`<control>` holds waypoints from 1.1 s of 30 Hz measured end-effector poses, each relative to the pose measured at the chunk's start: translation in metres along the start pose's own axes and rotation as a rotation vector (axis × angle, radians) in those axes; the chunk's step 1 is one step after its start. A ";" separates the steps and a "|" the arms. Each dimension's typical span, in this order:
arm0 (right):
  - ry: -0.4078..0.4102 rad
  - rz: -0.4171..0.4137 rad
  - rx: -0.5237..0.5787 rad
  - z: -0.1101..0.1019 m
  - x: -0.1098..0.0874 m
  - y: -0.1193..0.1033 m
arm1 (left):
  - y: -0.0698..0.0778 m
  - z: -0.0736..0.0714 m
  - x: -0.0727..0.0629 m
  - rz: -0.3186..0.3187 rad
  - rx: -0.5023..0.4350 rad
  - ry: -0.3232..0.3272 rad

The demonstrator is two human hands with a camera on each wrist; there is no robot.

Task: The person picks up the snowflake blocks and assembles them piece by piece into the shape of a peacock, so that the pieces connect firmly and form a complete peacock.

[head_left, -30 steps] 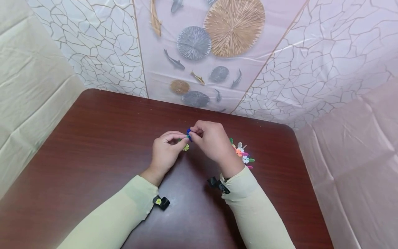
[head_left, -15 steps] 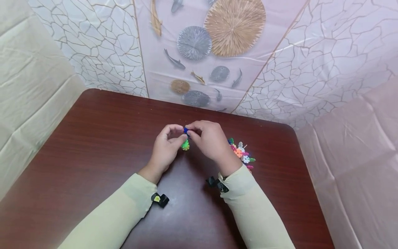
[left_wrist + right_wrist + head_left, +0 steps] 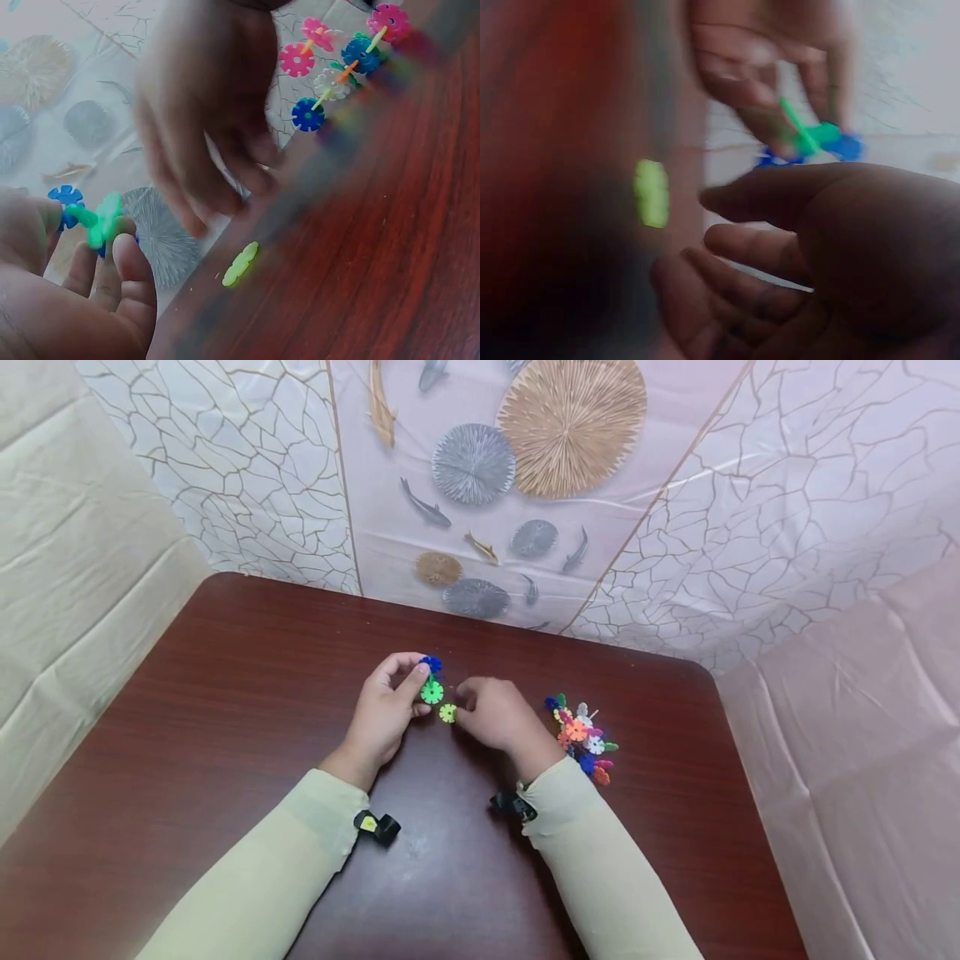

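My left hand pinches a small joined set of flower-shaped interlocking discs, with a blue disc at the top and a green disc hanging below it. In the left wrist view, another green disc of the set shows between blue ones. A loose yellow-green flower disc lies on the table just below. Right beside it is my right hand, with thumb and fingers apart around nothing. The right wrist view shows the yellow-green disc beyond those fingertips, blurred.
To the right on the brown table sits a colourful cluster of joined flower discs in orange, white, pink, blue and green. A patterned cloth backdrop rises behind the table's far edge.
The right hand has let go of the blue disc and moved down toward the yellow-green disc. The left hand has drawn slightly left with the joined discs, whose green one now shows fully.
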State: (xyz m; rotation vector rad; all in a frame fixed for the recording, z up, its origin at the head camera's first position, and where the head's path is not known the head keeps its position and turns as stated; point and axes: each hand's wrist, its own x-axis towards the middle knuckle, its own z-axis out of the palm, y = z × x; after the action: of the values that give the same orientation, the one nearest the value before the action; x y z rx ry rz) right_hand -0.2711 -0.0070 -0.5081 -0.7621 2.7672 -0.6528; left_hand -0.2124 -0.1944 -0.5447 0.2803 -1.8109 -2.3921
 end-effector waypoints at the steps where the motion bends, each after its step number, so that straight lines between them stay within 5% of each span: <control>1: -0.035 -0.005 -0.023 0.005 0.001 0.001 | 0.000 0.000 0.000 -0.007 -0.007 -0.002; 6: -0.055 -0.017 -0.049 0.017 0.005 0.001 | -0.003 0.000 0.001 -0.026 -0.039 -0.009; 11: -0.084 0.011 0.043 0.013 0.003 0.008 | -0.005 0.001 0.000 -0.001 -0.035 -0.008; 15: -0.065 0.073 0.252 0.000 -0.003 0.017 | -0.006 0.004 -0.002 0.026 -0.017 -0.025; 20: 0.092 0.128 0.712 -0.023 -0.013 0.014 | -0.009 0.007 -0.003 0.065 0.039 -0.012; 23: 0.101 0.129 0.924 -0.030 -0.016 0.008 | -0.010 0.009 -0.004 0.087 0.101 0.008; 33: 0.109 0.167 1.030 -0.032 -0.018 0.004 | -0.007 0.015 -0.013 0.147 0.188 -0.015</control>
State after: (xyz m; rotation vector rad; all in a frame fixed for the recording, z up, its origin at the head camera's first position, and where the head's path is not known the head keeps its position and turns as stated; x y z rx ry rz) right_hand -0.2670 0.0172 -0.4800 -0.2498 2.0520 -1.8544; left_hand -0.2030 -0.1755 -0.5463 0.1425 -1.9921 -2.1361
